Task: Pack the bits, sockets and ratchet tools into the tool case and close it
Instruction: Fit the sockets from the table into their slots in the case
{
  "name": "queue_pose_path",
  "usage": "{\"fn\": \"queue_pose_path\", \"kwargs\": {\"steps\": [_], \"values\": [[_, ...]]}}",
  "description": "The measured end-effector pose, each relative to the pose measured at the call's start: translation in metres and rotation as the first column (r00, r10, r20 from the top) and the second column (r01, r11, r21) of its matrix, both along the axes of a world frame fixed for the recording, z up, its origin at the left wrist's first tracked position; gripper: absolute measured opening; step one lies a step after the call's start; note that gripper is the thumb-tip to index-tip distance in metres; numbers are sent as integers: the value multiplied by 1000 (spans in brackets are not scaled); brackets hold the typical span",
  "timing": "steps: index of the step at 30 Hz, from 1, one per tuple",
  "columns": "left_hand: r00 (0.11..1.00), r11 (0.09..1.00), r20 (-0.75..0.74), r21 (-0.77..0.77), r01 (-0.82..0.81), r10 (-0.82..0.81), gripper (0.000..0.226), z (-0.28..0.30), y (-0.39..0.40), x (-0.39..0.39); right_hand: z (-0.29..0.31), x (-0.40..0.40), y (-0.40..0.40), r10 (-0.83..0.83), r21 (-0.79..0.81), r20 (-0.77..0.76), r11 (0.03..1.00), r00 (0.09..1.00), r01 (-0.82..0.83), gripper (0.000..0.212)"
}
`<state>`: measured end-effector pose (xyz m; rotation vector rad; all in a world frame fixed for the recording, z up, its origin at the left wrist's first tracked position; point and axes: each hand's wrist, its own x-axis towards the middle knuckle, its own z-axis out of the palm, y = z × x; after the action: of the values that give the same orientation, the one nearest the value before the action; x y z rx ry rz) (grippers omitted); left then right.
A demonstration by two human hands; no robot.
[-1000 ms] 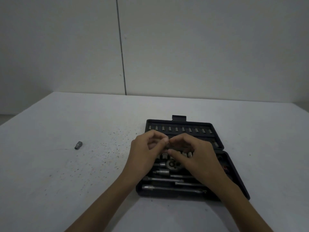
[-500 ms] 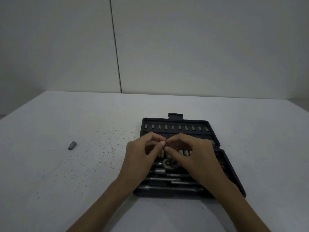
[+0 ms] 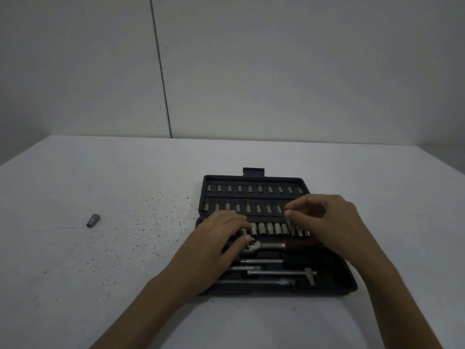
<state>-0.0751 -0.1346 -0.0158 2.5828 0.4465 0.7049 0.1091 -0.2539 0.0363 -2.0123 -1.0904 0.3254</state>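
The black tool case (image 3: 350, 285) lies open on the white table, lid flat at the far side. Two rows of bits (image 3: 260, 189) fill the lid. A row of sockets (image 3: 269, 228), the ratchet (image 3: 273, 245) and extension bars (image 3: 279, 272) sit in the base. My left hand (image 3: 216, 245) rests over the case's left part, fingers and thumb pinching a socket (image 3: 243, 232) at the left end of the socket row. My right hand (image 3: 324, 220) hovers over the right end of the lower bit row, fingers loosely curled, nothing visible between them.
One loose silver socket (image 3: 93, 220) lies on the table (image 3: 125, 260) far to the left of the case. Dark specks are scattered on the surface between it and the case. A plain wall stands behind the table's far edge.
My hands, joined fingertip to fingertip over the case middle, have parted. The left dropped to the socket row's left end; the right moved to the right over the bits.
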Motion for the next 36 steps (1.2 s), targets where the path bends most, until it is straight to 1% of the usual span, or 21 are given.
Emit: {"fn": "queue_pose_path", "kwargs": {"steps": [5,9,15,18,26,36], "values": [[1000,1000,-6,-17,-7,6,47,0,0,0,4,16,-11,-114,-129,-26,986,993,110,5],[1000,1000,-20,-18,-11,10,50,-1,0,-1,5,21,-16,-146,-204,-21,969,989,139,6],[999,1000,-31,-21,-13,13,49,0,-1,-1,5,24,-17,-159,-251,6,955,987,156,5],[999,1000,-30,-20,-14,13,49,0,-1,-1,6,25,-18,-150,-263,8,954,989,147,8],[1000,1000,-25,-17,-14,13,49,2,-2,0,5,24,-17,-130,-258,92,955,987,150,10],[1000,1000,-18,-4,-9,9,50,0,-1,0,4,25,-16,-138,-209,83,966,987,152,12]]}}
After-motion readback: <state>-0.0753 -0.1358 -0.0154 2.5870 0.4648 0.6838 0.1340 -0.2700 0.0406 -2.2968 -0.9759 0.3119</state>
